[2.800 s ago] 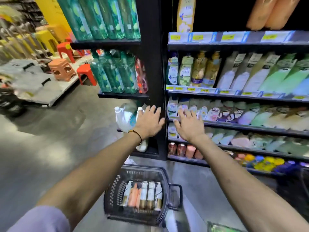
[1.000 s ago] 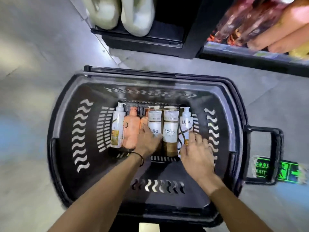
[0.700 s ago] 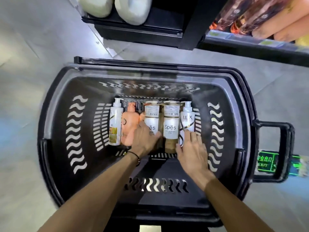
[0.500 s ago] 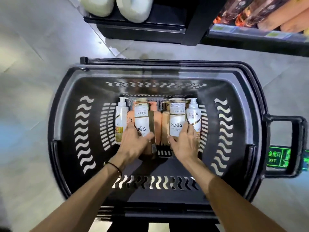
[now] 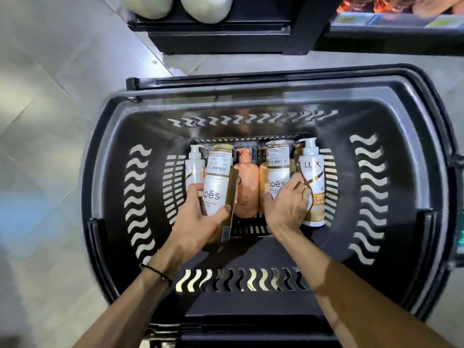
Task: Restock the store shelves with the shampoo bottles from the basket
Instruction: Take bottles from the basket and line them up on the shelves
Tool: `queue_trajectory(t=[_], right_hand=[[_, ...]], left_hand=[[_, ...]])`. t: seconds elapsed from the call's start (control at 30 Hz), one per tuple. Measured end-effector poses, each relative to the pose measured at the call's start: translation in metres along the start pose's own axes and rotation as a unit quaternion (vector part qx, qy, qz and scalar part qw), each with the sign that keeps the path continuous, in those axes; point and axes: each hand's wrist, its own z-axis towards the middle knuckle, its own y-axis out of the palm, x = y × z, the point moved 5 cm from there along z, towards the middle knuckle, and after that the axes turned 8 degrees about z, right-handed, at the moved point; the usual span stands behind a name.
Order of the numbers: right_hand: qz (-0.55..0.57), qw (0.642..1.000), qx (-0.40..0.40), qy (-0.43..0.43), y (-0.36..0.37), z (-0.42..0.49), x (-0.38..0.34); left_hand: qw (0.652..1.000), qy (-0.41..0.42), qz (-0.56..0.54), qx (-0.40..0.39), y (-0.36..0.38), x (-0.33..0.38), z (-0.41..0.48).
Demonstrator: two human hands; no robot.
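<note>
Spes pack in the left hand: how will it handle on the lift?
Probably stiff: the Spes pack shows flat faces and a sharp gold edge, like a carton. Its glossy surface may slip, though the left hand wraps thumb and fingers round it. Flat sides suggest it won't roll.

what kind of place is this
Most likely a shop aisle. A black shopping basket sits on the floor holding shampoo bottles, price tags line the top-right rack, and big white jugs stand on a low shelf.
</note>
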Motion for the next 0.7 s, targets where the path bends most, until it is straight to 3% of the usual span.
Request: queue_trajectory(t=[0.17,0.27,0.33,0.53,0.7], right_hand=[[0.074,0.992,-0.098,0.043,-0.017,0.008,0.004],[0.246,0.950,-0.163,0.097,-0.041,-0.007,0.003],[0.301,0.929,-0.190,0.106,-0.066,-0.028,0.002],[0.408,0.890,-0.201,0.027,-0.197,-0.102,-0.013],[0.451,0.873,-0.181,-0.030,-0.335,-0.152,-0.031]], left_hand=[[1.000,-0.004,-0.013,0.010,0.004,0.011,-0.021],[1.000,0.008,0.005,0.013,0.001,0.026,-0.043],[1.000,0.012,0.004,0.004,-0.001,0.041,-0.061],[0.998,0.010,-0.051,0.027,-0.028,0.111,-0.159],[0.993,0.063,-0.057,0.082,-0.060,0.199,-0.258]])
